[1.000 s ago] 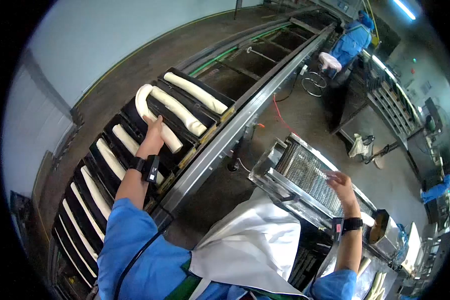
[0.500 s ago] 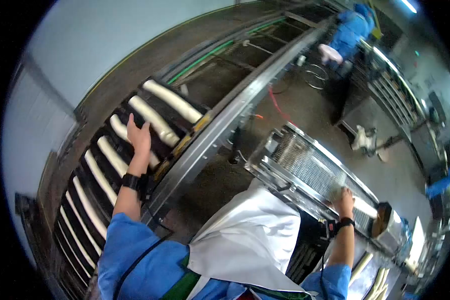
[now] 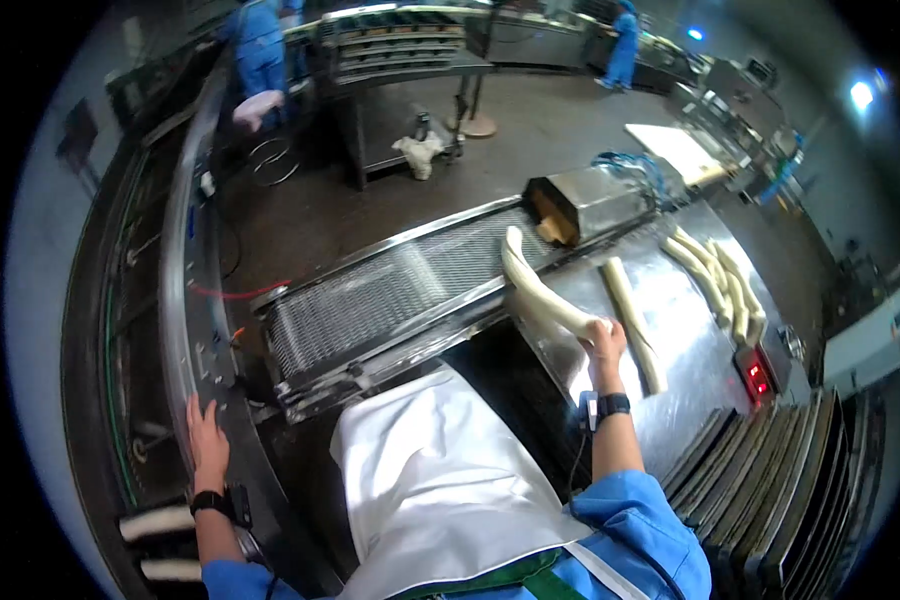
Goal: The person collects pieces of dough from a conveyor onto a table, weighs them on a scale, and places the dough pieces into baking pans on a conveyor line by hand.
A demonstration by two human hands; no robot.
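My right hand [image 3: 603,345] is closed around the near end of a long pale dough roll [image 3: 540,292]. The roll's far end reaches over the edge of the wire-mesh conveyor [image 3: 370,290], near the mouth of a metal housing [image 3: 600,205]. Beside it, a second dough stick [image 3: 634,325] lies on the steel table [image 3: 695,390]. My left hand [image 3: 208,437], fingers spread, rests at the metal rail [image 3: 175,290] of the long line on the left and holds nothing. At the lower left, two pale dough pieces [image 3: 158,522] lie in dark trays, partly cut off from view.
Several dough sticks [image 3: 720,275] are grouped on the table's right side. A red digital display [image 3: 755,377] stands at the table's corner, above a row of upright dark trays [image 3: 770,480]. Workers in blue [image 3: 260,45] are farther back, near a steel rack [image 3: 400,50].
My view has swung right. My right hand has moved from the mesh conveyor to over the steel table and now grips a dough roll. My left hand has left the dough-filled trays for the rail.
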